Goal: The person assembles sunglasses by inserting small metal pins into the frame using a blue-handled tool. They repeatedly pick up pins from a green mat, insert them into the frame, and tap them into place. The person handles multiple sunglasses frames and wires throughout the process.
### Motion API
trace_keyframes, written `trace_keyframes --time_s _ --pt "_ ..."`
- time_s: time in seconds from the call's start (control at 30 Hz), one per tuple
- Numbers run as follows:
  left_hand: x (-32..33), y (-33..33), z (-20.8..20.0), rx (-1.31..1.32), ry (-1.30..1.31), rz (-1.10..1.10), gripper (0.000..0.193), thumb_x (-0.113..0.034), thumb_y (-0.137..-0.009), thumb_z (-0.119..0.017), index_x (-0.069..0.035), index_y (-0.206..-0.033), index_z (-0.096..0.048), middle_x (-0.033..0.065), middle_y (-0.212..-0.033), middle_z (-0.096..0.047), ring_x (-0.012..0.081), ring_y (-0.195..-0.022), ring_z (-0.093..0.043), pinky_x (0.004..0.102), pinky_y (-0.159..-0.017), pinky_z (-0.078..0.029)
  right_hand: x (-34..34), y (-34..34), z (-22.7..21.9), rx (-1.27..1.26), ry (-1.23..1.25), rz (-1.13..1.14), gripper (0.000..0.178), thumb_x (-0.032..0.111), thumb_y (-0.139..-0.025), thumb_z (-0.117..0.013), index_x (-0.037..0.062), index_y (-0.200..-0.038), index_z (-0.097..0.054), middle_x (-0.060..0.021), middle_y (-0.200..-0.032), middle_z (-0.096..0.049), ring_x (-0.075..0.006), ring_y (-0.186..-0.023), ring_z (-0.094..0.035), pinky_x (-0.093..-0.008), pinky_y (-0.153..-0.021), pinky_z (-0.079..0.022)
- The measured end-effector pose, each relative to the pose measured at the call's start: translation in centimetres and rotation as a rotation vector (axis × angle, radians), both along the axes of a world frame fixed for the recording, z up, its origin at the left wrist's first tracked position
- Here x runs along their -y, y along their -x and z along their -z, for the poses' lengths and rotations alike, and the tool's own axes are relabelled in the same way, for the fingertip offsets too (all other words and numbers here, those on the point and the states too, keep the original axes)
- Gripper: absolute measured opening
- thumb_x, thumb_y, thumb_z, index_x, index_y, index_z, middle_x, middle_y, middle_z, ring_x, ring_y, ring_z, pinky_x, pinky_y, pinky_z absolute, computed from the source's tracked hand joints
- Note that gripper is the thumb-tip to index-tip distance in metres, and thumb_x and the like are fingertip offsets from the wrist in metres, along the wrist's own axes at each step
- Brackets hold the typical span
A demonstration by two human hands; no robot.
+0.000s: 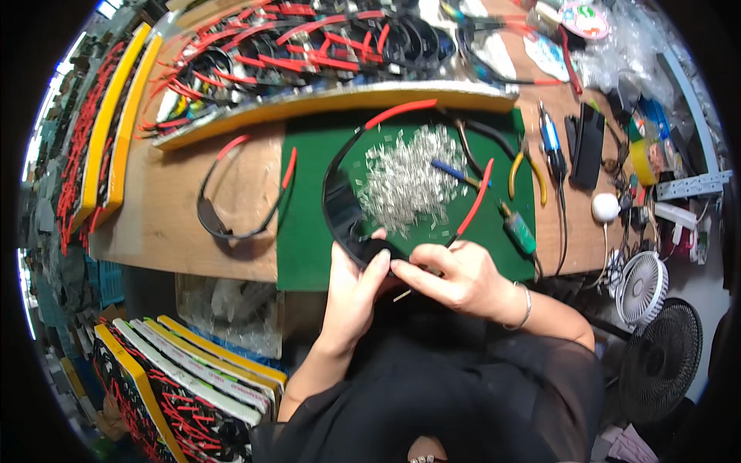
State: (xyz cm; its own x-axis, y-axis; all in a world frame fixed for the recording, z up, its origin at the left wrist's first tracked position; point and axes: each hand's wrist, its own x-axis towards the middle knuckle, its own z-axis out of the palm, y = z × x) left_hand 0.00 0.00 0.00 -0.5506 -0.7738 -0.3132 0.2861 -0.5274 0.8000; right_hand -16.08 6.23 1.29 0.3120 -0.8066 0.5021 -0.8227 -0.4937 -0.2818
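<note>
Both of my hands hold a black curved band with red ends [337, 202], shaped somewhat like a glasses frame. My left hand [356, 287] closes around its lower part, thumb pressed on the black piece. Just beside it, my right hand [455, 282] pinches the same band with thumb and forefinger; anything small between those fingertips is hidden. Beyond the hands a pile of small silvery metal pieces [413, 177] lies on a green mat [297, 255]. A blue-handled tool [455, 171] rests across the pile. Another red-tipped band [212, 220] lies on the wooden table to the left.
A yellow-edged tray [332, 102] packed with red-tipped bands stands at the back; more stand upright at left and lower left. On the right lie yellow-handled pliers [526, 174], a green-handled tool [519, 231], a blue pen-shaped corded tool [549, 139] and fans [642, 287].
</note>
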Motion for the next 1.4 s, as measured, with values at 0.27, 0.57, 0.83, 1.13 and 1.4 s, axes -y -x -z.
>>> trace_keyframes --time_s 0.27,0.57,0.83,1.13,1.4 --pt "-0.7 1.9 1.1 0.054 -0.043 0.024 0.053 0.006 -0.08 -0.048 -0.002 -0.127 -0.026 0.0079 -0.101 -0.053 0.0094 -0.076 -0.057 0.0174 -0.054 -0.046 -6.4 2.8 -0.6 0.559 -0.241 0.383 0.049 0.015 -0.07 -0.074 0.0001 -0.112 -0.055 -0.0106 -0.097 -0.053 -0.0095 -0.052 -0.044 -0.0204 -0.048 -0.038" --pt "-1.5 2.5 1.9 0.083 0.005 0.112 0.05 0.007 -0.08 -0.048 -0.001 -0.125 -0.029 0.0063 -0.102 -0.05 0.0068 -0.081 -0.052 0.0182 -0.061 -0.044 -4.3 1.2 1.0 0.922 -0.45 0.047 0.02 -0.004 -0.069 -0.066 0.0017 -0.088 -0.064 -0.0091 -0.081 -0.059 -0.0166 -0.07 -0.058 -0.0256 -0.062 -0.046" --pt "-2.5 2.0 3.7 0.033 -0.266 0.098 0.028 -0.005 -0.086 -0.053 0.003 -0.109 -0.038 0.0108 -0.089 -0.058 0.0134 -0.073 -0.059 0.0228 -0.064 -0.049 -6.2 0.7 2.1 0.369 -0.049 -0.08 0.018 0.008 -0.064 -0.063 0.0052 -0.081 -0.065 -0.0013 -0.074 -0.057 -0.0109 -0.053 -0.052 -0.0222 -0.043 -0.036" --pt "-5.1 1.6 3.4 -0.048 -0.642 0.372 0.028 -0.014 -0.09 -0.045 0.001 -0.113 -0.048 0.0147 -0.096 -0.062 0.0169 -0.087 -0.06 0.0254 -0.078 -0.047 -7.0 -1.7 5.0 0.232 0.003 0.021 0.006 0.004 -0.067 -0.059 0.0067 -0.072 -0.06 0.0023 -0.068 -0.047 -0.0093 -0.053 -0.047 -0.0223 -0.043 -0.036" --pt "-5.1 1.0 4.8 -0.01 -0.845 0.467 0.027 -0.015 -0.091 -0.044 -0.004 -0.116 -0.047 0.0125 -0.09 -0.063 0.0162 -0.081 -0.062 0.0255 -0.067 -0.05 -8.7 2.2 1.7 0.522 -0.589 0.184 0.032 0.002 -0.064 -0.066 0.0006 -0.095 -0.059 -0.0076 -0.08 -0.056 -0.0248 -0.074 -0.057 -0.0312 -0.062 -0.047"
